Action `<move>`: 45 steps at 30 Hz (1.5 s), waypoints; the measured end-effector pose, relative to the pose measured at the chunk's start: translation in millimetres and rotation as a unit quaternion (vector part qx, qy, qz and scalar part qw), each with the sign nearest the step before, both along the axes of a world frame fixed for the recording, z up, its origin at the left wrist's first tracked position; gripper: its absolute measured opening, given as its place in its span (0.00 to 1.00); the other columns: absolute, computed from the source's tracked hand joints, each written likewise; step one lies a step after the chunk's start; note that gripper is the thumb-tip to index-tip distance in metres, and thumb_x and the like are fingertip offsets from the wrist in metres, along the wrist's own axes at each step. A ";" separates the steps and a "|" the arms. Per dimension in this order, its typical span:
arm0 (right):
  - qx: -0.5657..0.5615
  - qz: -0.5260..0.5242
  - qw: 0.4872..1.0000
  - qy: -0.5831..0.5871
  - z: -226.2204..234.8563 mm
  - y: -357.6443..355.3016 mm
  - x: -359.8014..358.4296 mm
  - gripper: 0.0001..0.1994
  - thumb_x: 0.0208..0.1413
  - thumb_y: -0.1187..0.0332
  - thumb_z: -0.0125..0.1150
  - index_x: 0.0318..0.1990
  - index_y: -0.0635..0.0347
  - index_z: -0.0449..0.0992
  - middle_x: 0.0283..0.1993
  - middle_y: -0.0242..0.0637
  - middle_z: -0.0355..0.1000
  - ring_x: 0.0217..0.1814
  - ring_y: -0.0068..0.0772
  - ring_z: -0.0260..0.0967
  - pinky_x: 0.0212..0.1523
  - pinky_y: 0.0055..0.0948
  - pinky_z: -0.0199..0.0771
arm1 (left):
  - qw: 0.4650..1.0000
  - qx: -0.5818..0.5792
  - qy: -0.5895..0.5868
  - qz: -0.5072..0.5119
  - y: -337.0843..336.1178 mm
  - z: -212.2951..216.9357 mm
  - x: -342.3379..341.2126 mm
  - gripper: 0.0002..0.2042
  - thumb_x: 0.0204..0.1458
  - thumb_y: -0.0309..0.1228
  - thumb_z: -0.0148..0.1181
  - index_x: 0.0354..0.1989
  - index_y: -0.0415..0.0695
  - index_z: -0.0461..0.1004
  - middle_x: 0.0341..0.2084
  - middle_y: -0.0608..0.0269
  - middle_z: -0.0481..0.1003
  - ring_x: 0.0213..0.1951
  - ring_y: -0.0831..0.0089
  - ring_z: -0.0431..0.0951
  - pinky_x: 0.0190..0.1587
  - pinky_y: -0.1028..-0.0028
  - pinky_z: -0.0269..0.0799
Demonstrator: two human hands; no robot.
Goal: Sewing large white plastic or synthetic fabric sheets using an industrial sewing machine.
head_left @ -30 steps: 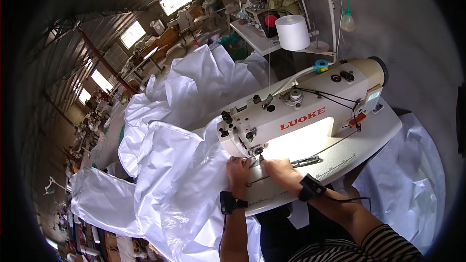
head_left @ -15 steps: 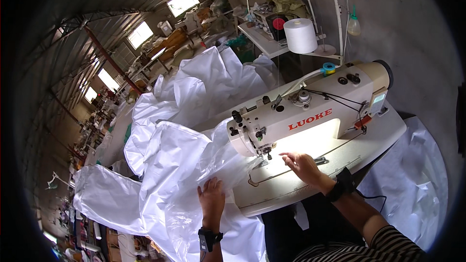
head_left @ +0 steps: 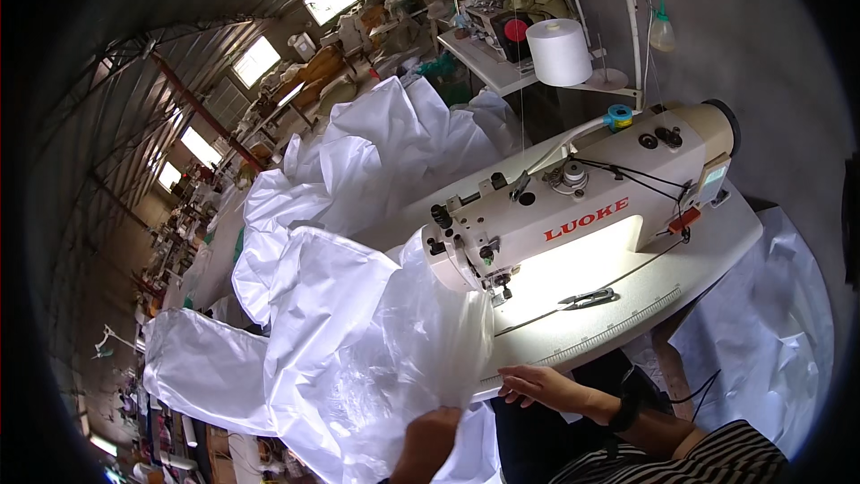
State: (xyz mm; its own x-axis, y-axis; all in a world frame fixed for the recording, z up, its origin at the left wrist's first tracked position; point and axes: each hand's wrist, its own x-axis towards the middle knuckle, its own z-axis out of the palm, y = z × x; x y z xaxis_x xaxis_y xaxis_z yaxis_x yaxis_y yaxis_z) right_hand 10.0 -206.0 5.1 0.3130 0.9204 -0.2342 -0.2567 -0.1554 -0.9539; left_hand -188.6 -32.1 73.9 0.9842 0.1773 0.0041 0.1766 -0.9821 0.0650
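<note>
Closest in, the left hand (head_left: 430,444) is curled tight, pinching the lower edge of a clear plastic film (head_left: 448,336) that spreads over white sheeting (head_left: 313,291) left of the sewing machine (head_left: 528,215), while the right hand (head_left: 546,387) is loosely spread at the counter's (head_left: 533,343) front edge (whether it touches, I cannot tell). Beyond them, snips (head_left: 587,299) lie on the counter beneath the machine's arm; farther back come a white thread cone (head_left: 559,56) and bright windows (head_left: 256,63).

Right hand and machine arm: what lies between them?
The head view shows the white table between right hand and machine arm, with snips and, nearer the hand, ruler marks.
</note>
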 end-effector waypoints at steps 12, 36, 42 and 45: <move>-0.037 -0.069 0.973 0.215 -60.0 -22.7 -69.2 0.20 0.68 0.58 0.59 0.58 0.65 0.73 0.48 0.32 0.76 0.49 0.21 0.71 0.51 0.26 0.73 | 0.971 -0.148 -0.184 -0.029 49.5 33.5 107.2 0.16 0.55 0.27 0.66 0.53 0.43 0.77 0.49 0.55 0.80 0.50 0.54 0.81 0.53 0.65 0.76; -0.113 -0.131 0.940 -0.295 -14.3 -83.0 -34.2 0.12 0.64 0.61 0.58 0.41 0.61 0.74 0.31 0.49 0.77 0.35 0.56 0.76 0.35 0.44 0.76 | 0.989 -0.058 -0.119 -0.067 -30.6 -26.3 102.3 0.25 0.56 0.36 0.65 0.62 0.46 0.70 0.64 0.56 0.69 0.65 0.55 0.69 0.65 0.52 0.63; -0.057 -0.190 0.917 -0.346 -14.1 -85.5 -44.7 0.11 0.64 0.61 0.58 0.43 0.60 0.75 0.33 0.51 0.77 0.36 0.55 0.77 0.38 0.46 0.77 | 0.993 -0.075 -0.090 -0.013 -14.2 -42.4 93.0 0.26 0.58 0.39 0.63 0.65 0.47 0.68 0.68 0.58 0.64 0.70 0.57 0.61 0.69 0.44 0.53; -0.063 -0.218 0.904 -0.361 -16.7 -76.0 -43.0 0.11 0.65 0.61 0.57 0.46 0.59 0.74 0.32 0.51 0.77 0.36 0.54 0.77 0.38 0.46 0.77 | 0.985 -0.096 -0.132 -0.055 -22.4 -50.0 105.9 0.26 0.59 0.39 0.62 0.65 0.47 0.67 0.68 0.57 0.64 0.70 0.58 0.62 0.70 0.47 0.53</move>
State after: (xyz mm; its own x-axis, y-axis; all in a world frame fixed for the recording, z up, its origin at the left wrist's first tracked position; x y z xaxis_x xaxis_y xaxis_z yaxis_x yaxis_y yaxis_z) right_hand -33.0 -282.0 -11.6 0.7527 0.6531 0.0828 0.3641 -0.3082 -0.8789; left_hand -82.6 -54.5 23.9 0.9666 0.0915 0.2394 0.0215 -0.9597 0.2800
